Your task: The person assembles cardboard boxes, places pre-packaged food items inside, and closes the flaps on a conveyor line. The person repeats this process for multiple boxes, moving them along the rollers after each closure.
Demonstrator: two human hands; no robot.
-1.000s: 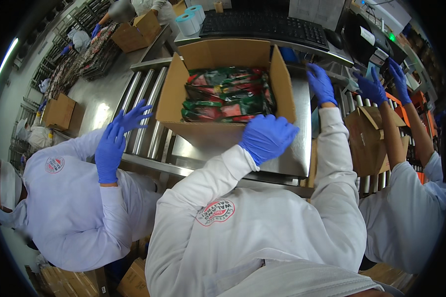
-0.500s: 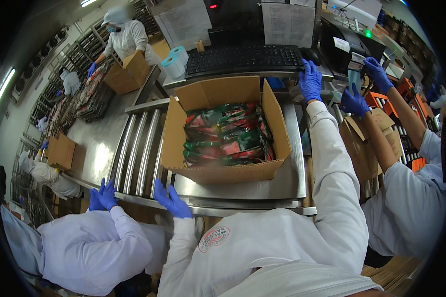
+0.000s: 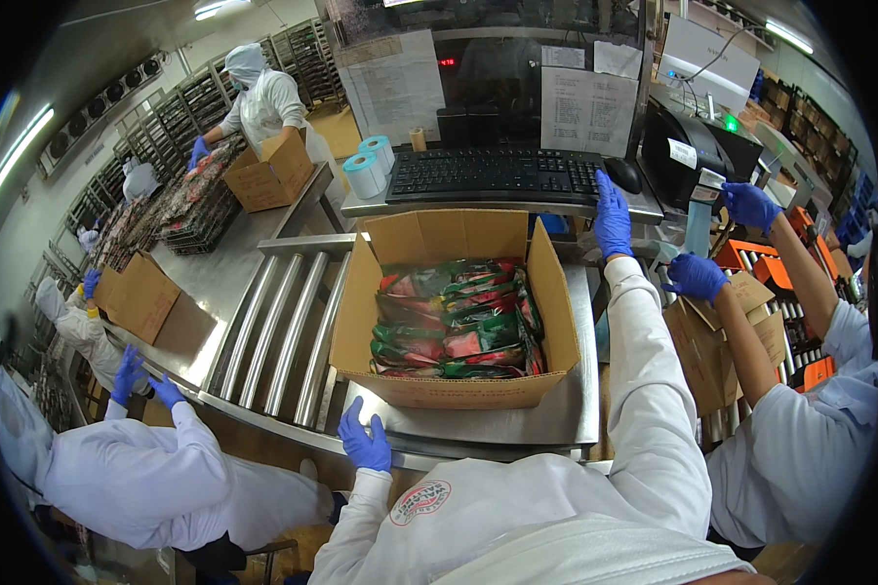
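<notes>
An open cardboard box [image 3: 449, 391] stands on a steel plate in front of me, packed with shiny red and green plastic packets [image 3: 485, 334]. My left hand [image 3: 365, 441], in a blue glove, hovers by the box's near left corner with its fingers apart and nothing in them. Beyond the box's right side, my right hand [image 3: 613, 216] reaches to the right end of the black keyboard [image 3: 488, 175]. Its gloved fingers are stretched out and hold nothing; whether they touch a key cannot be made out. A black mouse [image 3: 623, 175] lies just right of them.
Metal rollers [image 3: 281, 331] run left of the box. On the right, a co-worker's gloved hands are at a strip hanging from a black label printer [image 3: 691, 161]. Another person stands at left. Two label rolls [image 3: 364, 175] sit beside the keyboard.
The view has tilted up, so the box and bench appear lower. The co-worker at left has moved leftward and parted their hands. My hands keep nearly the same places.
</notes>
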